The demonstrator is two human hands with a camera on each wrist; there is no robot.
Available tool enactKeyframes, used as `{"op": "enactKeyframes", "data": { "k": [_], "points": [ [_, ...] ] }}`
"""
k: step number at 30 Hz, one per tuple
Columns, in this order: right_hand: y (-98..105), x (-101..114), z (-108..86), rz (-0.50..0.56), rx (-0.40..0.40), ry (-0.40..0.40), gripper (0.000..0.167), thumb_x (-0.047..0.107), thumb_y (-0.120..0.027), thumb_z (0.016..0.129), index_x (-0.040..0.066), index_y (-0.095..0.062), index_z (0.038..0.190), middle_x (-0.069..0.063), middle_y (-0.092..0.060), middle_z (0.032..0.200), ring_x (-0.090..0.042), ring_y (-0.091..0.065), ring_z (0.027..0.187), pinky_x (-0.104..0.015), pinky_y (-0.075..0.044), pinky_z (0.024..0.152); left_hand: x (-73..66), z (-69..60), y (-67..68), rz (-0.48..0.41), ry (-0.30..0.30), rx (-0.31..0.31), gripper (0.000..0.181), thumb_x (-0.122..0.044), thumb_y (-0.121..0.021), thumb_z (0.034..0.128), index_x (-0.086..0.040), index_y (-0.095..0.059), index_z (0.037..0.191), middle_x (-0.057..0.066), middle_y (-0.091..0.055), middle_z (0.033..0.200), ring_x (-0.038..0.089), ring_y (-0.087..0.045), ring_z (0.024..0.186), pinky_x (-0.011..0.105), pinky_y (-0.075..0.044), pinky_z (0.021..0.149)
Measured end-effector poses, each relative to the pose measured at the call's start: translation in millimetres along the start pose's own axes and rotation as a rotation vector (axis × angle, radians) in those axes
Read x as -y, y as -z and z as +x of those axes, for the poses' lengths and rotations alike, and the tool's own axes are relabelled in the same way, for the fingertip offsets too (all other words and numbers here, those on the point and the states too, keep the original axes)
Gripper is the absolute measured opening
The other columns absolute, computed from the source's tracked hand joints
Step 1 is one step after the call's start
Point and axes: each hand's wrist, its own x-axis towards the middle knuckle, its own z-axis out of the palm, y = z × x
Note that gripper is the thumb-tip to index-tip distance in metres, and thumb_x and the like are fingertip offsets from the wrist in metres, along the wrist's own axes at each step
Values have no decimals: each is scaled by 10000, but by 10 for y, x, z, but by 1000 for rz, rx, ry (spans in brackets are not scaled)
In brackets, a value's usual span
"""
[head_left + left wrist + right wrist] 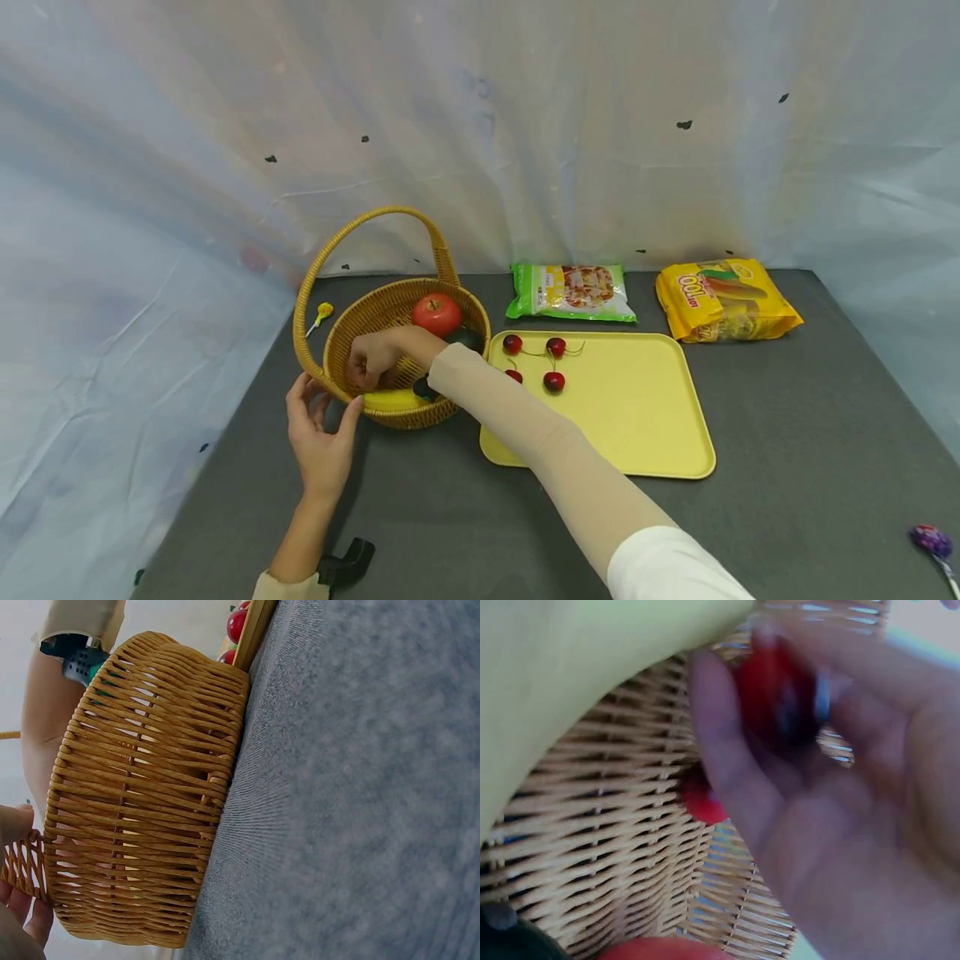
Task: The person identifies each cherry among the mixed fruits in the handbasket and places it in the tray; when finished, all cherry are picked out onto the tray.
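A wicker basket (pixel 378 308) with a tall handle stands at the left of the table. My left hand (pixel 322 446) grips it where the handle meets the rim, thumb on the near side. Inside the basket is my right hand (pixel 377 354), its fingers curled. The right wrist view shows that hand holding a dark red cherry (pixel 776 694) between thumb and fingers; another cherry (pixel 703 801) lies in the basket beyond the thumb. A banana (pixel 393 400), a red round fruit (pixel 437 314) and a dark green fruit (pixel 467 337), partly hidden, are also in the basket.
Right of the basket lies a yellow tray (pixel 637 417) with several cherries (pixel 554 382), partly under my right arm. Behind it are a green-white packet (pixel 573 292) and a yellow packet (pixel 723 300). A yellow lollipop (pixel 323 312) and a purple lollipop (pixel 932 541) lie at opposite sides.
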Motion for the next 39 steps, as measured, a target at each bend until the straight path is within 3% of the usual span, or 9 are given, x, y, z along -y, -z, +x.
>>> {"op": "enactKeyframes", "data": {
  "k": [3,6,10,13,21,25,28,34,39],
  "points": [
    [71,-5,-128,31,-97,63,187,-26,-548,972,-91,-698,881,-74,-556,689,-163,-465,571,-381,-476,649,-116,17,-22,-8,-17,0,706,284,-667,760,116,-413,1397,344,-450,1209,309,-486,1139,227,-436,1011],
    [153,-22,-325,88,-144,104,185,-33,-537,973,-74,-717,979,-55,-568,704,-185,-485,604,-352,-480,659,-181,29,-30,-7,-12,0,691,281,-663,767,118,-416,1391,356,-449,1199,341,-481,1135,227,-438,1011],
    [229,-73,-667,91,-195,193,227,0,-572,978,-25,-683,1175,-73,-672,926,-257,-624,825,-302,-536,774,-61,16,-7,2,7,-8,731,284,-674,757,77,-421,1410,294,-473,1216,343,-481,1143,229,-441,1012],
    [191,-128,-964,48,-299,273,234,73,-618,986,-19,-675,1193,-92,-691,1043,-242,-651,931,-291,-541,825,53,-10,7,-3,11,-20,751,286,-685,745,65,-425,1415,230,-490,1223,316,-483,1146,229,-445,1009],
    [-446,-373,-1759,136,-767,277,260,86,-754,894,48,-700,1146,-60,-668,1047,-169,-610,855,-371,-545,800,-109,14,-12,-23,7,-11,696,276,-664,773,107,-413,1400,288,-465,1205,364,-467,1124,227,-443,1010],
    [-771,-568,-2020,172,-892,221,269,-8,-762,851,5,-703,1112,-79,-659,1055,-206,-626,942,-473,-545,871,-178,44,-28,-38,3,11,682,259,-660,790,117,-399,1405,306,-449,1201,378,-450,1116,233,-438,1020],
    [-941,-721,-2131,141,-852,169,270,-60,-740,841,-17,-694,1103,-87,-669,1051,-219,-624,955,-455,-549,857,-193,52,-34,-23,0,13,679,265,-656,787,124,-399,1400,353,-435,1194,354,-454,1115,230,-435,1024],
    [-1113,-928,-2170,127,-612,108,257,-64,-707,860,-5,-684,1109,-57,-670,1069,-207,-605,903,-344,-537,809,-197,48,-33,-7,18,0,679,252,-660,797,99,-408,1409,368,-433,1200,295,-465,1132,219,-433,1020],
    [-1137,-971,-2140,70,-540,101,256,-93,-718,824,18,-708,1054,-38,-652,1018,-195,-606,888,-296,-535,779,-206,35,-40,-3,26,2,686,244,-664,803,86,-408,1419,364,-435,1208,356,-459,1134,219,-430,1021]
  ]
}}
